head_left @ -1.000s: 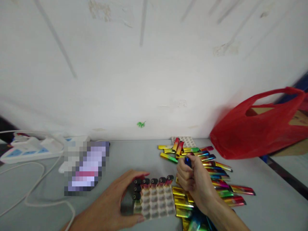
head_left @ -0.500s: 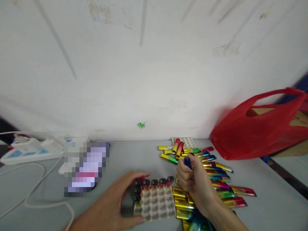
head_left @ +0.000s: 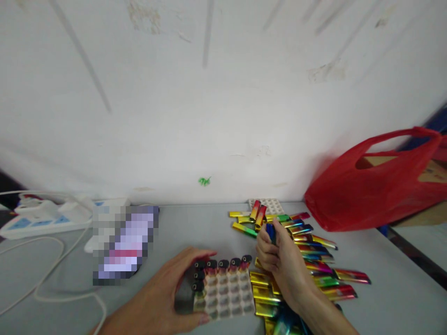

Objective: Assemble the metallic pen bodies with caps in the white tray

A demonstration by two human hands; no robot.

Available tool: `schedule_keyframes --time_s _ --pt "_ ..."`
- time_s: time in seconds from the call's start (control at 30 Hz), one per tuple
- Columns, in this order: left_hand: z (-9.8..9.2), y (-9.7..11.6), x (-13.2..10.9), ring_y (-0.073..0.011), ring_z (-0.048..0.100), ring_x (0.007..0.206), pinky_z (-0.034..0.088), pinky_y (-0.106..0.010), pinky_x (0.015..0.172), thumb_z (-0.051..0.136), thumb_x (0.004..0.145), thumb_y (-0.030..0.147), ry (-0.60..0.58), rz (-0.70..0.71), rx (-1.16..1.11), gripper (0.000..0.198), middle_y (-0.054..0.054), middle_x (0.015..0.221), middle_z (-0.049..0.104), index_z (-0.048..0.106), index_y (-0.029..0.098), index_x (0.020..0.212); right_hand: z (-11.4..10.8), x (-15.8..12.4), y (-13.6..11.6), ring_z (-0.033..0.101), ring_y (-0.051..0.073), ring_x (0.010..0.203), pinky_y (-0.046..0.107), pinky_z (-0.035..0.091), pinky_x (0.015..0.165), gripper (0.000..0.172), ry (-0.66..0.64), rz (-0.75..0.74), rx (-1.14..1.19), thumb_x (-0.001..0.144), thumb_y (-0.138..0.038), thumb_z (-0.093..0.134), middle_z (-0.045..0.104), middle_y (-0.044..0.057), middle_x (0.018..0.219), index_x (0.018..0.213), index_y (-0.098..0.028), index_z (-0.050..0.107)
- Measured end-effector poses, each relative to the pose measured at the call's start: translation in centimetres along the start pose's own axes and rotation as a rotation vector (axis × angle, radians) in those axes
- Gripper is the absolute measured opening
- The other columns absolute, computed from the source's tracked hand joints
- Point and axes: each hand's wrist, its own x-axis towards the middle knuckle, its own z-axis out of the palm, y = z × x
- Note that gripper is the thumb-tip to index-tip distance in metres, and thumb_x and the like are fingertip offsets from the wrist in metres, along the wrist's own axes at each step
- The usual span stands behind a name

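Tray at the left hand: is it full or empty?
Partly filled: black-topped pieces fill the far row of the tray; most nearer pockets look empty.

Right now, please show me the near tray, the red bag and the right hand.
Near tray (head_left: 231,293), head view: its bare cells.
Red bag (head_left: 363,200), head view: its body.
Right hand (head_left: 284,263), head view: its middle.

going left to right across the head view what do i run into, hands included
Power strip, pixelated phone-shaped thing, left hand, near pale tray, right hand, red bag
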Motion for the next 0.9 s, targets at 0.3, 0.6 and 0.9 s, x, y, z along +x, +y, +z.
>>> schedule_keyframes --time_s 0.3,0.6,0.9 --pt "0.0 0.0 -0.1 -0.0361 0.064 0.138 0.051 -0.049 0.121 0.098 0.075 0.028 -0.005 0.002 -0.003 0.089 -0.003 0.151 0.065 0.056 0.041 0.153 1.5 -2.6 -1.0 0.057 0.024 0.087 0.036 0.049 0.081 0.032 0.068 -0.626 -0.577 0.107 -0.059 0.065 0.063 0.005 0.091 0.104 -0.031 0.078" --pt "0.0 -0.3 -0.3 -0.0357 0.066 0.134 0.054 -0.044 0.117 0.106 0.068 0.036 -0.011 0.043 0.027 0.102 -0.001 0.148 0.067 0.052 0.042 0.154 2.0 -4.6 0.3 0.073 0.024 0.088 0.037 0.058 0.074 0.028 -0.445 -0.715 -0.699 0.095 -0.034 0.088 0.08 0.005 0.101 0.122 -0.044 0.087" --pt "0.0 0.4 0.1 -0.0357 0.068 0.133 0.056 -0.045 0.116 0.1 0.075 0.038 0.002 0.123 0.098 0.091 -0.005 0.148 0.067 0.052 0.037 0.153 2.2 -2.8 4.8 0.083 0.018 0.082 0.025 0.065 0.079 0.01 -0.587 -1.24 -0.921 0.107 -0.024 0.074 0.086 0.006 0.095 0.116 -0.019 0.071"
